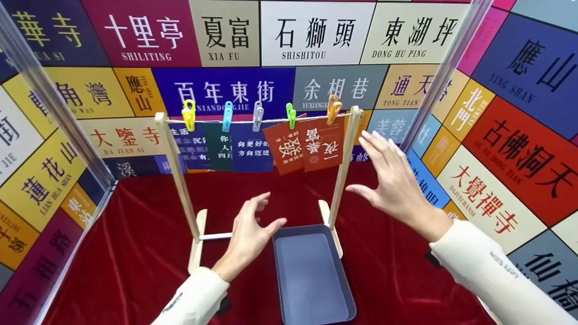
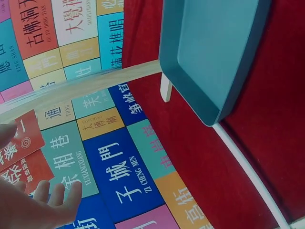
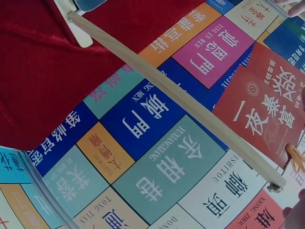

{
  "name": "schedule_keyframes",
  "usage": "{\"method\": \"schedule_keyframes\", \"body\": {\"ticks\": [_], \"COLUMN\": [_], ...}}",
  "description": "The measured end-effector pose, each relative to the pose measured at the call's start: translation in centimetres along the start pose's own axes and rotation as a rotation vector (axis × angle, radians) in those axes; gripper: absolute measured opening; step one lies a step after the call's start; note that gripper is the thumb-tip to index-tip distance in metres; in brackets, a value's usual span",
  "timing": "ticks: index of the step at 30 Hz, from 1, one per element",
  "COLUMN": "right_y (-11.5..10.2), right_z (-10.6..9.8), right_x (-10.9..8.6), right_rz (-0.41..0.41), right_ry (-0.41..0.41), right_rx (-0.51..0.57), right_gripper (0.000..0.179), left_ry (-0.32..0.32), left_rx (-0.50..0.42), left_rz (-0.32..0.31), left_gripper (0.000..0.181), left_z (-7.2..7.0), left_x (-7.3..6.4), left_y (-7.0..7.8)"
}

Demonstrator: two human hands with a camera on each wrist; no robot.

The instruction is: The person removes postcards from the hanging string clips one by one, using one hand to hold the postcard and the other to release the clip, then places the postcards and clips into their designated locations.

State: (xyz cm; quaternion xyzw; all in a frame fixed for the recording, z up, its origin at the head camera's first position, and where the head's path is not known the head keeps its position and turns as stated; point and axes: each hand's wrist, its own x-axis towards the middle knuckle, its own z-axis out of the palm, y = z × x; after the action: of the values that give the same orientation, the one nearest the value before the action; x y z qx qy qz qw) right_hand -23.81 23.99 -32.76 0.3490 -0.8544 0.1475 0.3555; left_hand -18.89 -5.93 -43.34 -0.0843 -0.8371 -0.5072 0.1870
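A string (image 1: 212,122) runs between two wooden posts, with a yellow clothespin (image 1: 188,115), a blue one, a grey one, a green clothespin (image 1: 291,115) and an orange clothespin (image 1: 333,109) clipped along it. Two red cards (image 1: 324,146) hang overlapping at the right end; a blue card (image 1: 253,151) and darker cards hang to their left. My left hand (image 1: 250,230) hovers below the cards, fingers loosely bent and thumb apart, holding nothing. Beside the right post, my right hand (image 1: 397,185) is raised with straight fingers and spread thumb, also holding nothing. Only its fingertips (image 3: 293,217) show in the right wrist view.
A grey-blue tray (image 1: 311,280) rests on the red velvet cloth (image 1: 140,216) in front of the rack. The right wooden post (image 1: 344,176) stands between my right hand and the cards. A white rod (image 1: 216,236) joins the rack's feet. Printed panels surround the table.
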Motion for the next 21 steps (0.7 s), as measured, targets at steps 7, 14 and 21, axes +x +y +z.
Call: {"method": "schedule_keyframes", "body": {"ticks": [7,14,21], "right_y": [0.5,1.1,1.3], "right_z": [-0.6,-1.1,-1.1], "right_x": [1.6,3.1,4.5], "right_rz": [0.015,0.01,-0.01], "right_ry": [-0.061,-0.074,-0.064], "right_rx": [-0.007,0.03,0.041], "right_gripper": [0.097,0.098,0.098], "left_ry": [-0.03,-0.042,-0.036], "left_rx": [-0.149,-0.231,-0.272], "left_rz": [-0.096,-0.147,-0.153], "left_gripper": [0.062,0.061,0.06], "left_z": [0.6,1.4,2.1], "left_x": [0.9,1.9,2.7], "left_y": [0.8,1.4,2.0]}}
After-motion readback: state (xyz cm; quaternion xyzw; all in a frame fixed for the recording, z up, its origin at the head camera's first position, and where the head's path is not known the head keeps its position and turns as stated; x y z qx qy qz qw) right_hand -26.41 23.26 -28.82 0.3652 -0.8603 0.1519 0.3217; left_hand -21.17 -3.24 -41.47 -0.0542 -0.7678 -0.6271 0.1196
